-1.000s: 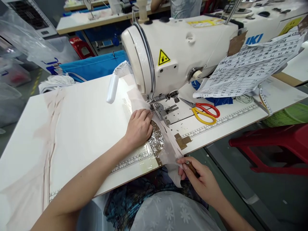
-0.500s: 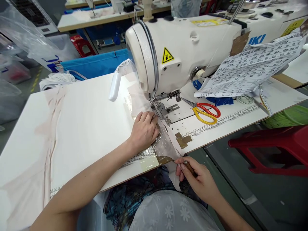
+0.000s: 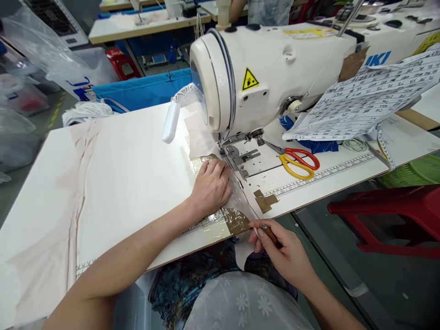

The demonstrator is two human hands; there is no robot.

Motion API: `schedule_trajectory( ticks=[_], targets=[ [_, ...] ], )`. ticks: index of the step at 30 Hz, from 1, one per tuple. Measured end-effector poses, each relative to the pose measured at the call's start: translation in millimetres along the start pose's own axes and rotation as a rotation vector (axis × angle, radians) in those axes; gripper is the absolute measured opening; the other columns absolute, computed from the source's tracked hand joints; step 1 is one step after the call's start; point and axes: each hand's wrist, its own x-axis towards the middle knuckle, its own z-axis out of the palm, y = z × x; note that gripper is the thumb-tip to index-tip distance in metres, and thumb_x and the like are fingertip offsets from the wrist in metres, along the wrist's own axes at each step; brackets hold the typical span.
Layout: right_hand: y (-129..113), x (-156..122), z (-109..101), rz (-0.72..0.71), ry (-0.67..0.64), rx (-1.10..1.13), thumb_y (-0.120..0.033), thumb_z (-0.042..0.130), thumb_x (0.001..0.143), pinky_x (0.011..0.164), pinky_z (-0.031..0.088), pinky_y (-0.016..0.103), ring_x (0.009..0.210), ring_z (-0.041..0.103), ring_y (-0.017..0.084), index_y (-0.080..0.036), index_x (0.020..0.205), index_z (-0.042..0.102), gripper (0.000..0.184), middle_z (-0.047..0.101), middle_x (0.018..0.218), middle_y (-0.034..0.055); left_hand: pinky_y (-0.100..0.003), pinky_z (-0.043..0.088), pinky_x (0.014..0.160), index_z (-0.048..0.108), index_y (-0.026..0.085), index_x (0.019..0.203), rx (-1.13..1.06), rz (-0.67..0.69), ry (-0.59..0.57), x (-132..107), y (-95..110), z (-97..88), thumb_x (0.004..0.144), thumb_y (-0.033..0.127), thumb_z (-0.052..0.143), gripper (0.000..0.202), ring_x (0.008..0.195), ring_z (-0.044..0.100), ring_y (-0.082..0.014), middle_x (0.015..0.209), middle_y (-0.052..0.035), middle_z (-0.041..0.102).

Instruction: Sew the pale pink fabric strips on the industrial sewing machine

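My left hand (image 3: 211, 188) lies palm down, fingers together, pressing a thin pale fabric strip (image 3: 201, 137) onto the table just left of the presser foot (image 3: 231, 153) of a white sewing machine (image 3: 275, 73). My right hand (image 3: 283, 254) is at the table's front edge, fingers pinched round a slim brown-handled tool (image 3: 270, 233) and the fabric's near end. Shiny tape patches (image 3: 237, 220) cover the table under the fabric.
Red-and-yellow scissors (image 3: 298, 162) lie right of the needle plate. A printed sheet (image 3: 367, 101) hangs off the machine. More pale fabric (image 3: 75, 183) trails over the table's left side. A red stool (image 3: 388, 215) stands at right, a blue bin (image 3: 137, 94) behind.
The fabric strip has fed back under the presser foot, so less hangs off the front edge. My right hand has risen toward the table edge; my left hand stays beside the foot.
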Motion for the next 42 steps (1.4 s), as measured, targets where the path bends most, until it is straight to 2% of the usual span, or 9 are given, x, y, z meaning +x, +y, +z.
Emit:
schedule_trajectory(
  ticks=[9, 14, 18, 21, 25, 29, 32, 38, 42],
  targets=[
    [-14, -10, -8, -0.129, 0.028, -0.143, -0.018, 0.045, 0.1, 0.05, 0.048, 0.019, 0.05, 0.058, 0.009, -0.024, 0.11, 0.06, 0.019, 0.072, 0.079, -0.0024, -0.052, 0.044, 0.103, 0.061, 0.008, 0.121, -0.022, -0.042, -0.006, 3, -4, -0.2, 0.094, 0.022, 0.042, 0.036, 0.117, 0.05, -0.0322, 0.122, -0.0175, 0.058],
    [-39, -5, -18, -0.337, 0.023, -0.188, -0.013, 0.048, 0.097, 0.043, 0.043, 0.018, 0.042, 0.051, 0.006, -0.029, 0.118, 0.058, 0.029, 0.073, 0.083, -0.0041, -0.042, 0.055, 0.087, 0.062, 0.007, 0.116, -0.015, -0.044, 0.003, 8, -10, 2.9, 0.096, 0.012, 0.038, 0.031, 0.103, 0.054, -0.0267, 0.118, -0.0168, 0.059],
    [-66, 6, -20, -0.431, 0.02, -0.185, -0.016, 0.044, 0.098, 0.05, 0.05, 0.019, 0.055, 0.063, 0.01, -0.031, 0.119, 0.058, 0.029, 0.075, 0.094, -0.0002, -0.033, 0.055, 0.064, 0.065, 0.005, 0.104, 0.085, -0.038, -0.067, 22, -18, 4.2, 0.096, 0.006, 0.037, 0.029, 0.087, 0.056, -0.0245, 0.101, -0.0171, 0.064],
    [-76, 13, -16, -0.51, -0.011, -0.177, -0.019, 0.044, 0.098, 0.06, 0.054, 0.021, 0.065, 0.068, 0.012, -0.028, 0.118, 0.059, 0.026, 0.076, 0.095, 0.0028, -0.031, 0.052, 0.057, 0.067, 0.008, 0.095, 0.139, -0.026, -0.094, 31, -24, 4.1, 0.095, 0.002, 0.04, 0.028, 0.08, 0.057, -0.0229, 0.093, -0.0148, 0.066],
    [-65, 21, -13, -0.462, -0.067, -0.216, -0.016, 0.04, 0.1, 0.063, 0.052, 0.022, 0.062, 0.066, 0.012, -0.02, 0.121, 0.056, 0.027, 0.074, 0.082, 0.0016, -0.03, 0.054, 0.058, 0.068, 0.014, 0.092, -0.027, -0.1, 0.028, 30, -34, 8.5, 0.097, 0.015, 0.05, 0.018, 0.079, 0.062, -0.0206, 0.093, -0.0103, 0.069],
    [-39, 34, -13, -0.204, 0.045, -0.341, -0.025, 0.039, 0.102, 0.054, 0.047, 0.024, 0.06, 0.066, 0.016, -0.014, 0.119, 0.055, 0.026, 0.069, 0.069, 0.0006, -0.033, 0.057, 0.069, 0.069, 0.018, 0.086, -0.25, -0.168, 0.15, 25, -47, 15.1, 0.094, 0.026, 0.058, 0.016, 0.086, 0.065, -0.0203, 0.094, -0.0065, 0.07],
    [-23, 50, -12, -0.122, 0.123, -0.467, -0.027, 0.038, 0.101, 0.049, 0.043, 0.027, 0.06, 0.067, 0.019, -0.011, 0.121, 0.052, 0.03, 0.071, 0.073, 0.0043, -0.034, 0.057, 0.075, 0.069, 0.02, 0.081, -0.399, -0.167, 0.174, 25, -52, 16.7, 0.092, 0.032, 0.06, 0.018, 0.088, 0.066, -0.0197, 0.093, -0.0047, 0.07],
    [-11, 82, 0, -0.211, 0.211, -0.702, -0.022, 0.036, 0.101, 0.057, 0.047, 0.028, 0.074, 0.072, 0.02, -0.014, 0.122, 0.06, 0.033, 0.076, 0.107, 0.0104, -0.035, 0.057, 0.077, 0.07, 0.021, 0.08, -0.527, -0.19, 0.151, 27, -54, 12.9, 0.09, 0.033, 0.061, 0.018, 0.09, 0.067, -0.0202, 0.094, -0.0054, 0.07],
    [-9, 95, 5, -0.234, 0.24, -0.756, -0.022, 0.04, 0.1, 0.058, 0.046, 0.027, 0.078, 0.073, 0.019, -0.015, 0.122, 0.064, 0.033, 0.078, 0.104, 0.0068, -0.035, 0.056, 0.078, 0.068, 0.02, 0.081, -0.522, -0.191, 0.143, 28, -54, 12.4, 0.091, 0.031, 0.06, 0.016, 0.089, 0.067, -0.0196, 0.093, -0.0054, 0.07]
  ],
)
